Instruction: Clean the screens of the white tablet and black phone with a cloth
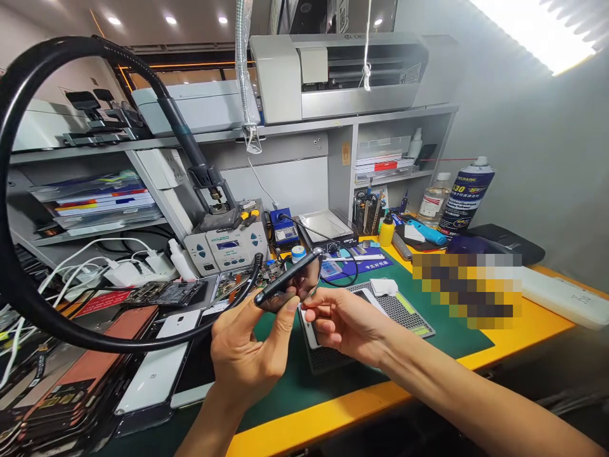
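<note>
A dark smartphone (289,279) is held tilted above the work mat, its long edge turned towards me. My left hand (250,349) grips its lower end between thumb and fingers. Close to the phone's near edge, my right hand (349,320) has thumb and index finger pinched together; what is between them is too small to make out. Below my right hand a white-framed phone or panel (375,299) lies on a grey perforated pad (412,317), partly hidden by the hand. A small white piece (383,287) rests near the pad's far side.
A thick black hose (52,327) loops across the left from a hot-air station (228,249). Stacked phone parts (80,387) and a white phone back (159,365) cover the left. Behind are a yellow bottle (386,231) and a spray can (466,200). A green mat (457,336) lies underneath.
</note>
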The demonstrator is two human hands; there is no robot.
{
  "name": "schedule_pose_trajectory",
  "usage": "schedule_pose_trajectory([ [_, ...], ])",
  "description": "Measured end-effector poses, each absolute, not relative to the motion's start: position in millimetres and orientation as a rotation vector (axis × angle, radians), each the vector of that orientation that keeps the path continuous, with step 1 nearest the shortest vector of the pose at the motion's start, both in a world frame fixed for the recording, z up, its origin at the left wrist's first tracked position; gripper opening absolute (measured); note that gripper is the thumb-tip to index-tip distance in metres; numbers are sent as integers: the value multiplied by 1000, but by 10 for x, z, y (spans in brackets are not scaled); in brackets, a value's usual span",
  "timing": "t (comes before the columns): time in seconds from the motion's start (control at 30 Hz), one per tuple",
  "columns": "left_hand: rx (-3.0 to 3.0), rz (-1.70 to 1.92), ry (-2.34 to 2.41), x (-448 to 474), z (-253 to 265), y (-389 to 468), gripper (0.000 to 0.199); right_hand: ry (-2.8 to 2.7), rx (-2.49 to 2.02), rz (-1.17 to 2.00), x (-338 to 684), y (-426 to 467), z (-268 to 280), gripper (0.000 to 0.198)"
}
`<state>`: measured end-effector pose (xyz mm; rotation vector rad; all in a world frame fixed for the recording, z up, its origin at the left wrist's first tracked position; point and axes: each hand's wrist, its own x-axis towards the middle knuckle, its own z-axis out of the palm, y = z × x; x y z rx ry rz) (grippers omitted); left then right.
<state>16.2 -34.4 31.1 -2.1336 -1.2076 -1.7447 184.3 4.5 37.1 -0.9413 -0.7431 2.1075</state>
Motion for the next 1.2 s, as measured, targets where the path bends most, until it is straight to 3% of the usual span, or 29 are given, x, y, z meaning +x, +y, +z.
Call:
schedule_pose_trajectory([
  [0.33,-1964,-1947,-1399,216,294,-346,3,-791,-960,2061,1807,53,387,4],
  [0.63,-1832,-2111,-1606,208,436,-326,22,-1050,-988,1893,1828,10,392,11],
  [0.87,-1753,-2644,-1700,107,343,-175,22,-1268,-950,1736,1879,-19,404,10],
  [1.03,-1458,-3296,-1753,123,438,-142,19,-1378,-924,1704,1921,-12,480,9],
  [1.2,-1317,-3489,-1830,134,495,-108,19,-1473,-866,1709,1936,34,531,9],
])
